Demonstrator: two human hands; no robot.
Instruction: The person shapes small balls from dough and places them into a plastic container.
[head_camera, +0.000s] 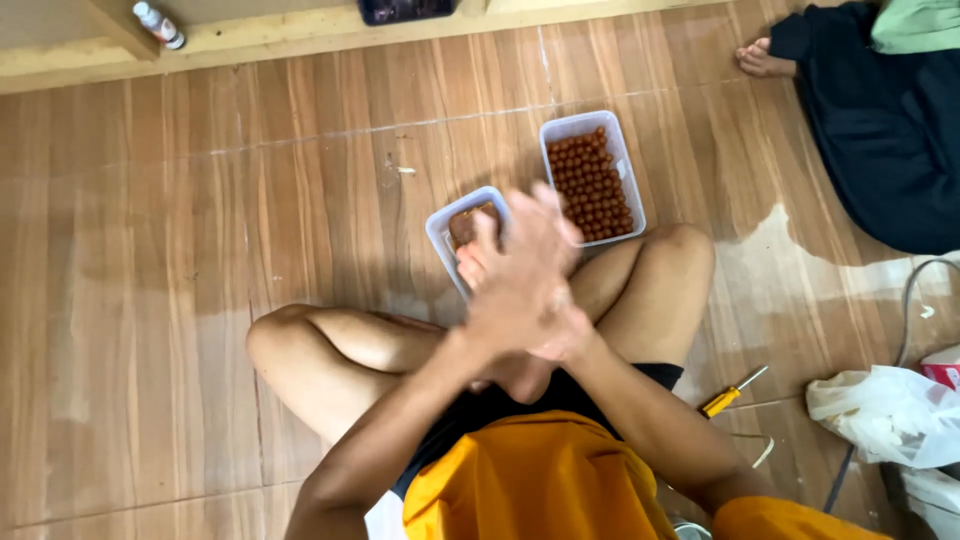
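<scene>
I sit cross-legged on a wooden floor with both palms pressed flat together above my knees. My left hand (520, 272) lies on top, blurred by motion, and covers most of my right hand (563, 336). Whatever lies between the palms is hidden. Just beyond my hands stands a clear plastic tub (447, 222) holding a brown mass (463, 227), partly hidden by my fingers. To its right a second clear tub (578, 124) is filled with several small orange-brown balls (592, 185).
A yellow-handled screwdriver (731, 393) lies by my right knee. A white plastic bag (880, 412) and a grey cable (908, 300) are at the right edge. Another person in dark clothes (885, 130) sits at the upper right. A small bottle (160, 25) rests on the wooden ledge.
</scene>
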